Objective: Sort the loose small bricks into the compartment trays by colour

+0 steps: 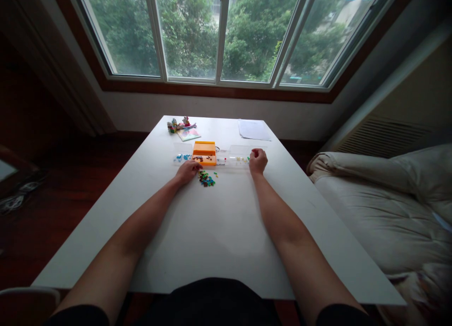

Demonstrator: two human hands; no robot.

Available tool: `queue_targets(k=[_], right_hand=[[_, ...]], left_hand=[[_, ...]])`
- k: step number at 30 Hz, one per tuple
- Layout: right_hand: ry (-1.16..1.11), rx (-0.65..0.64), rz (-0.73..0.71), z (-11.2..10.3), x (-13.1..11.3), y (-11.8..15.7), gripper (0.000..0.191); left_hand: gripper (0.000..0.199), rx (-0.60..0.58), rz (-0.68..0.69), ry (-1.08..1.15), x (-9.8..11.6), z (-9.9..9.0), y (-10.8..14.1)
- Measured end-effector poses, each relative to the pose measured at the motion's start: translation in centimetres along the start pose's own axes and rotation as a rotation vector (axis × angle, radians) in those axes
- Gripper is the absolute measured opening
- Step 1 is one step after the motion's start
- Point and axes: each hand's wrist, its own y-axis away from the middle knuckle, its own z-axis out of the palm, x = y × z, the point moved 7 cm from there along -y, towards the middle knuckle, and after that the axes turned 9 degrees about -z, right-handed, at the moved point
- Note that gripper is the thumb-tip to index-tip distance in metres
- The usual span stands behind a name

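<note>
My left hand (189,171) rests at the front of the orange box (204,147), its fingers closed at the left edge of a pile of small colourful building bricks (206,178). What is in its fingertips, if anything, is too small to make out. Over the right end of a clear plastic box (240,151) is my right hand (258,160), fingers curled together in a pinch; their contents are hidden. Tiny yellow and green pieces lie in that box. The open orange box holds dark brown pieces, and blue pieces (182,157) sit in a clear box on its left.
At the table's far left stand small assembled brick figures (176,124) beside a pastel-coloured card (189,134). Sheets of paper (253,129) lie at the far right. The white table (212,241) reaches toward the window; a beige sofa (356,208) flanks it on the right.
</note>
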Motion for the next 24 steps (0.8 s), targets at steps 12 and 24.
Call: queue_targets(k=[12, 24], right_hand=[[-0.179, -0.567, -0.376, 5.7, -9.8, 5.5, 0.021], [-0.268, -0.999, -0.523, 7.2, -11.8, 7.9, 0.008]], left_hand=[[0.025, -0.135, 0.025, 0.058, 0.8, -1.3, 0.9], [0.015, -0.085, 0.041, 0.043, 0.8, -1.2, 0.9]])
